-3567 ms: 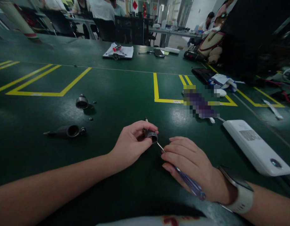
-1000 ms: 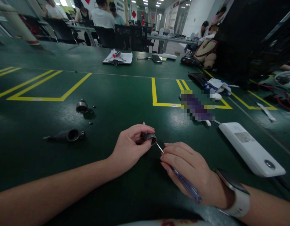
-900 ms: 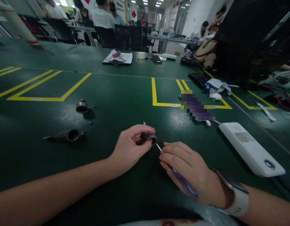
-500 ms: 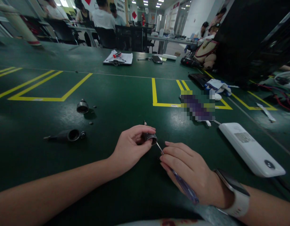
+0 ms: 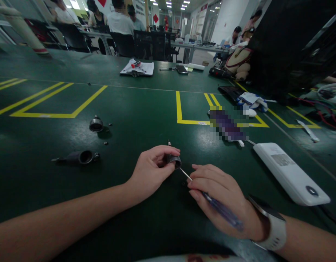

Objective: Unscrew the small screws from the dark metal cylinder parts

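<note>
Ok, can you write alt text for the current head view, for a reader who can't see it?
A left hand holds a small dark metal cup-shaped part above a dark green table, while the right hand points a thin-shafted screwdriver with a translucent purple handle at its opening.

The far side of the dark metal part point(image 5: 174, 160) is covered by the left hand point(image 5: 153, 171); the screwdriver's point(image 5: 222, 211) tip cannot be made out; the item beside the power bank point(image 5: 290, 173) is obscured by pixelation; both forearms are cut off by the frame's edges.
</note>
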`<state>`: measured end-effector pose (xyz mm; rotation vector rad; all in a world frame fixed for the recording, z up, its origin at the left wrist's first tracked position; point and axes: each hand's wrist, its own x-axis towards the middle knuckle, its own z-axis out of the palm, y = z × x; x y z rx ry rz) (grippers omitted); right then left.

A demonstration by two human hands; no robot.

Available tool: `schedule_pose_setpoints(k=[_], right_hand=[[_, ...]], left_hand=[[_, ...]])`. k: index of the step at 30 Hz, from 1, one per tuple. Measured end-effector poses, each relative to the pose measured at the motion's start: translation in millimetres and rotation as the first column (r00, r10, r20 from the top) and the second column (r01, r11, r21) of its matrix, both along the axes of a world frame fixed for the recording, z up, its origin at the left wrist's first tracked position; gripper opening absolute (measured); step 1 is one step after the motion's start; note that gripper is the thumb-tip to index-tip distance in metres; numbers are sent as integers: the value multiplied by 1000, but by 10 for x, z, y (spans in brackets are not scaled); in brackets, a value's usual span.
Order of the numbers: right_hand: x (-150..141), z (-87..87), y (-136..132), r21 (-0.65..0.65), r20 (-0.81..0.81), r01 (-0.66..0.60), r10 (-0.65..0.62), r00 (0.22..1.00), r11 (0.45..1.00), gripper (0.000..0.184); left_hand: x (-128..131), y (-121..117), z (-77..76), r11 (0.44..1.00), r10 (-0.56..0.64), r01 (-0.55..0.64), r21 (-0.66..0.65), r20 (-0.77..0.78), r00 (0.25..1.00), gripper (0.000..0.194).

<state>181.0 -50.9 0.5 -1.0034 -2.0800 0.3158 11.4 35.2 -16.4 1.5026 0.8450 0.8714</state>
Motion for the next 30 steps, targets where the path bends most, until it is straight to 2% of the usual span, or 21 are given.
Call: schedule_pose_setpoints(k=[2,4,6,8,10,15,20,24,25,27,29,30], right_hand=[[33,-15,13,-180,-252,28,-74,965,983,9],[67,-45,52,-364,-481,36,-221,849,931,17],[96,-84,105,-528,-579,-17,-345,738,849,26],[119,-124,150,-607,-596,-69,-397,698,791,30],[136,-157,171,-626,-592,-101,-387,707,773,30],[143,-183,147,-603,-544,-112,-305,781,790,27],[98,-63,103,-564,-355,26,-271,895,825,30],[38,36,62,-489,-245,103,-249,937,866,30],[25,37,62,-506,-250,104,-262,932,856,29],[9,9,80,-611,-324,50,-308,895,790,26],[11,-42,118,-726,-462,-104,-370,806,680,24],[18,-65,139,-744,-534,-188,-402,744,642,23]], left_hand=[[3,4,22,1000,-21,21,-17,-14,1000,22],[4,11,41,998,-64,63,-24,-21,998,34],[2,19,48,996,-88,88,-26,-15,996,42],[-2,24,44,995,-92,92,-36,-7,996,41],[-8,26,33,994,-98,98,-53,-6,995,38],[-15,17,27,991,-115,115,-66,8,993,40],[-17,19,54,991,-112,113,-69,14,994,38],[-19,20,61,992,-99,101,-81,33,995,37],[-19,20,60,992,-96,99,-80,37,995,37],[-19,19,58,993,-91,94,-76,41,995,36],[-18,22,59,994,-80,83,-74,37,996,36],[-18,25,61,995,-71,73,-73,35,997,37]])
